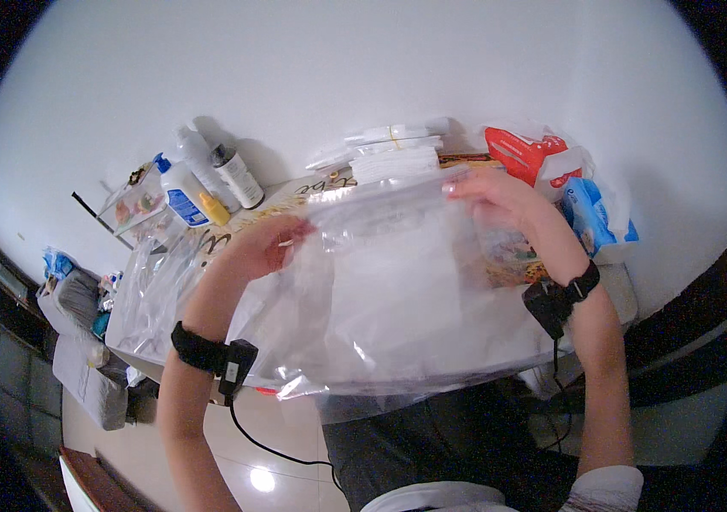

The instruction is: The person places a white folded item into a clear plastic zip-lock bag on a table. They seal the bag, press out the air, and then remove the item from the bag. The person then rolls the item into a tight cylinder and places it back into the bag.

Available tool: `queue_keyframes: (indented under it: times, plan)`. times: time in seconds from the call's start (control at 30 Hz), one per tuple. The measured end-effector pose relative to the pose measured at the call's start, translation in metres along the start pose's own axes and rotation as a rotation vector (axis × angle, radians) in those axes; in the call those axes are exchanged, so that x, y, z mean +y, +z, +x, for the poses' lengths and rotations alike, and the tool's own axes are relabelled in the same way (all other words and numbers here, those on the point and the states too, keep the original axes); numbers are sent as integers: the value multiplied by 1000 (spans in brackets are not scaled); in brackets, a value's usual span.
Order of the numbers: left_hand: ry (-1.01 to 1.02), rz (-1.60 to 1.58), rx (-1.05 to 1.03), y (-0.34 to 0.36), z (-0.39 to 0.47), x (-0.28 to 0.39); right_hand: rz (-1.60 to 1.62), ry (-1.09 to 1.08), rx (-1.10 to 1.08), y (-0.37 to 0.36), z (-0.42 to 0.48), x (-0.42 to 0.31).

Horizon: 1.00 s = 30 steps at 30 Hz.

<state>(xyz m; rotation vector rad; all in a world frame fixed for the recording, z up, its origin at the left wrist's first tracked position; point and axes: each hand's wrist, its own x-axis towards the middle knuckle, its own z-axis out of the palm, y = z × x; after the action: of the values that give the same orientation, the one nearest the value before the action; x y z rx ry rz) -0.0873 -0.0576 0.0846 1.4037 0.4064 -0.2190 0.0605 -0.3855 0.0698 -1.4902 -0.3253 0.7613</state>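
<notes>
A large clear plastic bag (395, 281) with a white sheet-like thing inside or behind it spreads before me over the table and past its near edge. My left hand (283, 246) is at the bag's upper left corner; it is blurred, and its fingers appear closed on the edge. My right hand (485, 192) pinches the bag's upper right edge. Behind the bag lies a stack of folded white items (395, 157), a yellow band round the top bundle.
Left on the table stand a white pump bottle (184, 195), a dark-capped bottle (240, 178), a small yellow bottle (215, 208) and crumpled clear plastic (152, 294). On the right are a red-and-white packet (523, 153) and a blue packet (587, 214). A wall rises behind.
</notes>
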Motion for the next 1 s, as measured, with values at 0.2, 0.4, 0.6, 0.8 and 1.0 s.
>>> queue_keyframes:
  times: [0.2,0.4,0.6,0.8,1.0]
  plan:
    - [66,642,136,3,21,2,-279,-92,129,-14,18,15]
    - [60,493,47,-15,40,20,-566,-204,102,-12,25,16]
    - [80,406,78,-26,56,11,-683,-335,151,-19,36,29]
    - [257,764,165,-36,76,10,-559,-509,350,-25,53,44]
    - [361,741,211,-50,92,-7,-608,-507,437,-21,59,52]
